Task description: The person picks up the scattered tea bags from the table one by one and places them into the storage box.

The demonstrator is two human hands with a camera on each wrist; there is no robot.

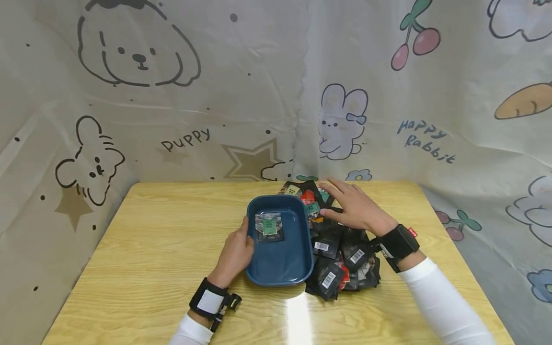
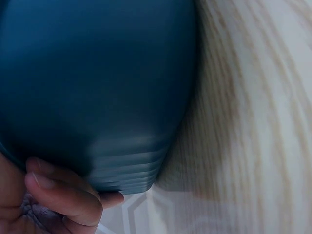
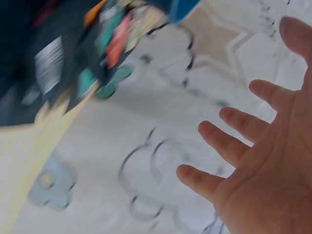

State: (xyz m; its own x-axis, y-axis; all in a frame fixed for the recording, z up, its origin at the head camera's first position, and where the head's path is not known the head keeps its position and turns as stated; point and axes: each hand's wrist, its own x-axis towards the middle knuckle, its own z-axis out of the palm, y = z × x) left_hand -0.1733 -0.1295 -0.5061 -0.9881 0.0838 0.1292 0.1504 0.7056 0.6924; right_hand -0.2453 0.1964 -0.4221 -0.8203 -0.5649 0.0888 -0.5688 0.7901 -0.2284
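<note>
A deep blue plastic tray (image 1: pixel 280 261) stands on the table, with a small clear-fronted packet (image 1: pixel 269 227) with a green label lying inside. My left hand (image 1: pixel 235 251) holds the tray's left wall, its index finger along the outside and its thumb at the rim. In the left wrist view, other fingers (image 2: pixel 68 195) curl beside the tray's wall (image 2: pixel 97 87). My right hand (image 1: pixel 360 208) hovers over the heap of small black packets (image 1: pixel 327 244) right of the tray. Its fingers spread apart in the right wrist view, with nothing in the palm (image 3: pixel 273 170).
The heaped packets, some with barcodes and some with red, green or yellow labels, crowd the tray's right side. Bare wood-grain table (image 1: pixel 172 239) extends on the left. A patterned cloth (image 1: pixel 241 96) hangs behind the table's back edge.
</note>
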